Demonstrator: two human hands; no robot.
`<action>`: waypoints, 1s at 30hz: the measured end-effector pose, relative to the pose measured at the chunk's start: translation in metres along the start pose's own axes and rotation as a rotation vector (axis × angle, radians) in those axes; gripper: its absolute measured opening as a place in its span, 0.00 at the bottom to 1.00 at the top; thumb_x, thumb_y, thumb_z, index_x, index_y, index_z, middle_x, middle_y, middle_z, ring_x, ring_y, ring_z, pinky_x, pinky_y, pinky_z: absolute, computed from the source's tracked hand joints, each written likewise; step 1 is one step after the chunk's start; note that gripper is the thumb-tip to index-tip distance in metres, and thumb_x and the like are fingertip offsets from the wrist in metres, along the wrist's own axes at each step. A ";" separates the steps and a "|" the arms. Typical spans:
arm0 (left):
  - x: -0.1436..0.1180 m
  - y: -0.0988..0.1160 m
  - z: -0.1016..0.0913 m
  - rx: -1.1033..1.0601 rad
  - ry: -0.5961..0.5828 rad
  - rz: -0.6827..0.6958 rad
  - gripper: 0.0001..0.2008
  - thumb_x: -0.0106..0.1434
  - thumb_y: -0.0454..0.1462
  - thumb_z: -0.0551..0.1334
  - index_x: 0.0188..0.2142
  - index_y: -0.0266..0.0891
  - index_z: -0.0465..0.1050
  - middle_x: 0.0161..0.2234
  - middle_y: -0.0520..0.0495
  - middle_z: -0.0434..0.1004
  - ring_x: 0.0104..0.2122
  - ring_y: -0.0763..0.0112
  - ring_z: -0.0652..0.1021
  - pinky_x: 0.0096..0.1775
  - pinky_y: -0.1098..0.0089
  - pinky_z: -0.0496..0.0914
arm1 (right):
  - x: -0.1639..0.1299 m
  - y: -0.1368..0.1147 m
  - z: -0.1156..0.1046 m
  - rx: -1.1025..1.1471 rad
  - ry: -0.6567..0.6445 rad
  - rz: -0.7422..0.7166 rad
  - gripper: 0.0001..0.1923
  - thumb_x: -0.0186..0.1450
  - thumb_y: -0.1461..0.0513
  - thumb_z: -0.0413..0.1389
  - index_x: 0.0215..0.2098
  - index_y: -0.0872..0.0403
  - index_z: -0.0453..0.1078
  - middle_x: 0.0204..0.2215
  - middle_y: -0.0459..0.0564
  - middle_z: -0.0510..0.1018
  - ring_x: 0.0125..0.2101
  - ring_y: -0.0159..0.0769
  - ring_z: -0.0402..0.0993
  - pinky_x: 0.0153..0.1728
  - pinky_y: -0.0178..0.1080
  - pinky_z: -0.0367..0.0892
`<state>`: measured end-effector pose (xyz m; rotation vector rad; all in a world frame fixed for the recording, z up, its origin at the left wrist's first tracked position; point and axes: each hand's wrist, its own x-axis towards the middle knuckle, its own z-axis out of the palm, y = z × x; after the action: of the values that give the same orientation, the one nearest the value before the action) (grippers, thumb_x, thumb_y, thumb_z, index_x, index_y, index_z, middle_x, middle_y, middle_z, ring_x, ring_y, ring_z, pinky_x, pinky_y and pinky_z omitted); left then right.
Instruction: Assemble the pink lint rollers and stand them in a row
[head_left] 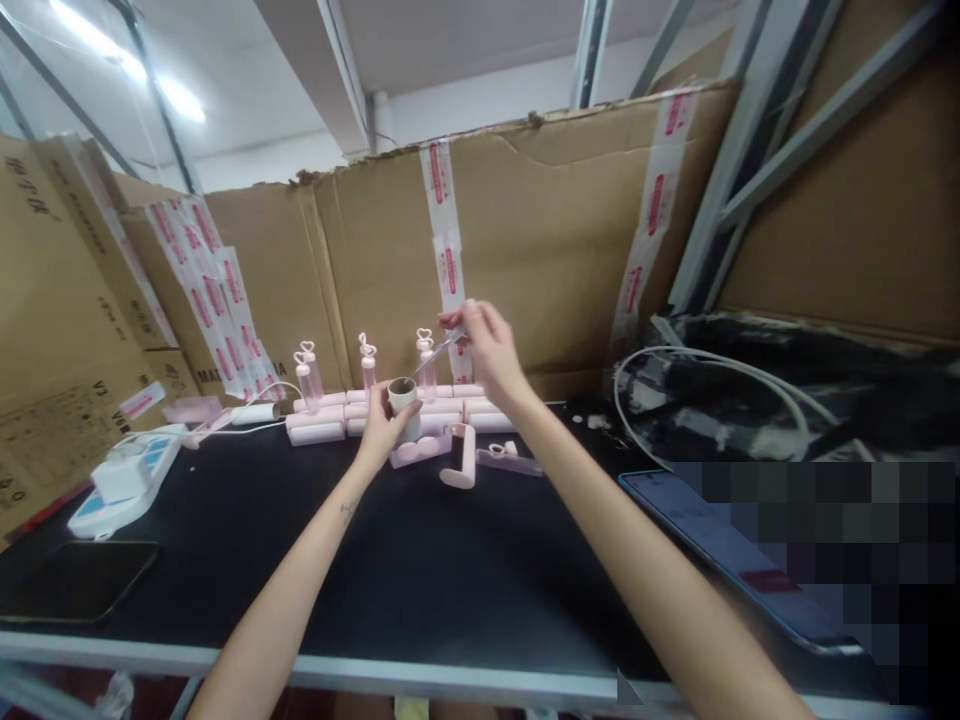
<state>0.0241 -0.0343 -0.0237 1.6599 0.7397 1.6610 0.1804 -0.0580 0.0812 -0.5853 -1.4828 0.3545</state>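
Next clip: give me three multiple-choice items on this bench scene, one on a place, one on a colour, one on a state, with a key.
1. Where is the power strip?
A. table's left side
B. table's right side
C. on the floor

2. What colour are the small bottles?
A. green
B. pink
C. black

3. What is the left hand doing?
A. lying flat
B. holding a roll
C. pressing the dark phone

Key: 1 A, it lies by the left cardboard; 2 B, pink with heart tops; 3 B, fingers wrap the roll while the right hand pinches a thin strip.
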 end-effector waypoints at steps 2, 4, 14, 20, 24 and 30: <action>0.000 -0.002 -0.002 0.089 -0.047 -0.042 0.22 0.52 0.41 0.65 0.43 0.39 0.59 0.43 0.45 0.70 0.43 0.67 0.73 0.45 0.67 0.67 | 0.002 -0.009 -0.018 0.041 0.073 0.037 0.16 0.66 0.50 0.43 0.29 0.51 0.59 0.23 0.41 0.65 0.22 0.27 0.64 0.28 0.33 0.63; 0.000 -0.004 -0.004 0.180 -0.118 -0.108 0.20 0.54 0.42 0.63 0.44 0.38 0.60 0.42 0.44 0.70 0.43 0.66 0.73 0.44 0.67 0.67 | -0.006 -0.010 -0.036 -0.133 0.007 0.086 0.15 0.65 0.51 0.46 0.26 0.52 0.59 0.19 0.40 0.61 0.18 0.26 0.58 0.23 0.32 0.58; 0.001 0.025 -0.027 0.720 -0.515 -0.243 0.22 0.54 0.48 0.60 0.43 0.37 0.68 0.42 0.44 0.73 0.41 0.59 0.74 0.42 0.64 0.68 | -0.085 0.032 -0.080 -1.104 -0.859 0.282 0.15 0.57 0.52 0.55 0.37 0.52 0.72 0.38 0.51 0.76 0.33 0.39 0.73 0.30 0.35 0.61; -0.002 0.044 -0.037 0.934 -0.708 -0.232 0.33 0.44 0.53 0.65 0.48 0.39 0.66 0.46 0.44 0.72 0.43 0.56 0.73 0.44 0.62 0.66 | -0.089 0.035 -0.073 -1.138 -0.955 0.256 0.09 0.54 0.57 0.57 0.32 0.52 0.71 0.32 0.48 0.77 0.30 0.37 0.73 0.24 0.32 0.57; -0.003 0.051 -0.037 1.009 -0.760 -0.108 0.30 0.48 0.51 0.65 0.49 0.43 0.66 0.50 0.47 0.70 0.47 0.58 0.71 0.48 0.63 0.64 | -0.087 0.029 -0.073 -1.132 -0.953 0.213 0.07 0.54 0.58 0.56 0.29 0.52 0.70 0.30 0.47 0.78 0.30 0.37 0.74 0.23 0.32 0.55; -0.002 0.045 -0.050 1.094 -0.773 -0.242 0.32 0.49 0.45 0.65 0.54 0.41 0.62 0.55 0.43 0.66 0.52 0.53 0.69 0.52 0.59 0.62 | -0.077 0.015 -0.081 -1.177 -0.793 0.175 0.13 0.58 0.55 0.52 0.39 0.52 0.67 0.33 0.49 0.79 0.32 0.40 0.75 0.25 0.33 0.56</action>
<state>-0.0289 -0.0600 0.0087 2.5222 1.4519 0.2546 0.2565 -0.1014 0.0100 -1.6409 -2.3719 -0.2558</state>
